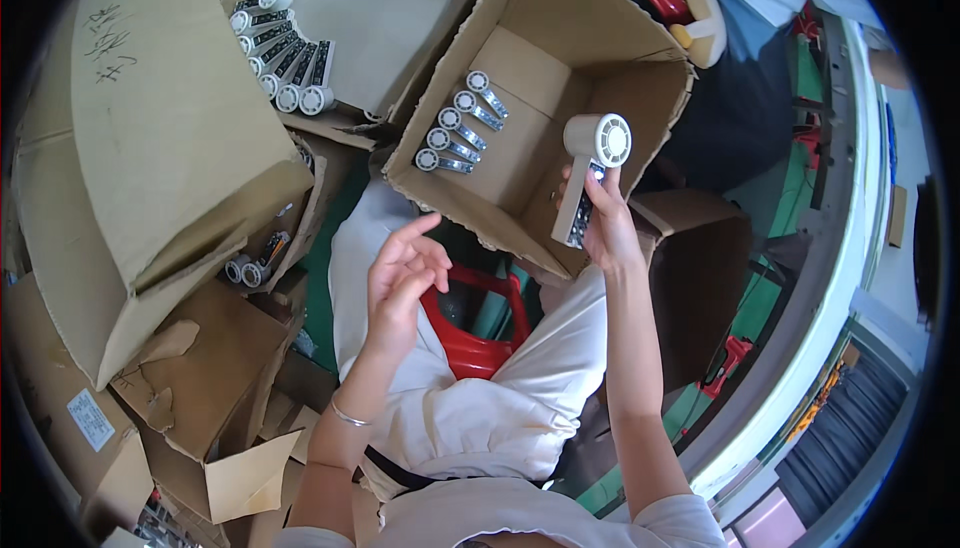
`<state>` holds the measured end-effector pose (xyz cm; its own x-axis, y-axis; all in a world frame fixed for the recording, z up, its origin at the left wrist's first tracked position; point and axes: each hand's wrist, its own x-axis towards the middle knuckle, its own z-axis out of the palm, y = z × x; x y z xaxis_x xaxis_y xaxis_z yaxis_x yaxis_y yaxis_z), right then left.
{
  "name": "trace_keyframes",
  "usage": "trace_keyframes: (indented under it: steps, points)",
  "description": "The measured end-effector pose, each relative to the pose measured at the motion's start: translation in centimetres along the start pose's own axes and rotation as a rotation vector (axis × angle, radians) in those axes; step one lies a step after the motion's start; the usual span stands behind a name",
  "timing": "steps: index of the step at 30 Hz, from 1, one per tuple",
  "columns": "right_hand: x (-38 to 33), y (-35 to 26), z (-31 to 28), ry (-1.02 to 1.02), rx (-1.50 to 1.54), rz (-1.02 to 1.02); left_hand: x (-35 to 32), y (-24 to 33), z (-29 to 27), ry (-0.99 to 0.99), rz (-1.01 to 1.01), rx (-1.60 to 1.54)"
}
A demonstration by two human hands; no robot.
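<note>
My right hand [608, 223] grips the handle of a small white handheld fan [592, 166] and holds it over the near edge of an open cardboard box [640, 98]. On that box's floor, several identical fans [460, 125] lie in a row. My left hand [400, 283] hovers above my lap with its fingers apart and nothing in it, a thin bracelet on its wrist. I am seated on a red stool [478, 323], in light trousers.
A second open box [380, 18] at the top left holds several more white fans [285, 58]. A large closed carton [160, 128] stands at the left, with torn cardboard pieces [210, 398] below it. Two fans [250, 268] lie under its flap. A green floor shows at the right.
</note>
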<state>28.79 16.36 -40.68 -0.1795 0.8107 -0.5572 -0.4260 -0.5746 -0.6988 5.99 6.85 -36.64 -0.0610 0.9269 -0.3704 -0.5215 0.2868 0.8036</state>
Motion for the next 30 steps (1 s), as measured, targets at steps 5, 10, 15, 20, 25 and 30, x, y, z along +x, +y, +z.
trace_keyframes:
  steps: [5,10,15,20,25,30]
  points:
    - [10.9,8.5,-3.9,0.369,0.122,0.279,4.3,-1.7,-4.4,0.207,0.167,0.081]
    - [20.5,23.0,-11.1,0.533,0.366,0.412,6.2,-4.4,-9.0,0.506,0.277,0.117]
    - [24.3,32.4,-17.0,0.694,0.327,0.614,6.1,-5.4,-10.9,0.643,0.236,0.355]
    - [26.1,36.5,-17.4,0.999,0.493,0.595,7.4,-5.5,-11.9,0.755,0.265,0.315]
    - [26.3,38.4,-22.5,1.26,0.572,0.558,9.3,-5.9,-12.2,0.687,0.254,0.305]
    - [26.4,37.7,-22.0,1.195,0.67,0.713,10.7,-5.8,-12.3,0.709,0.195,0.181]
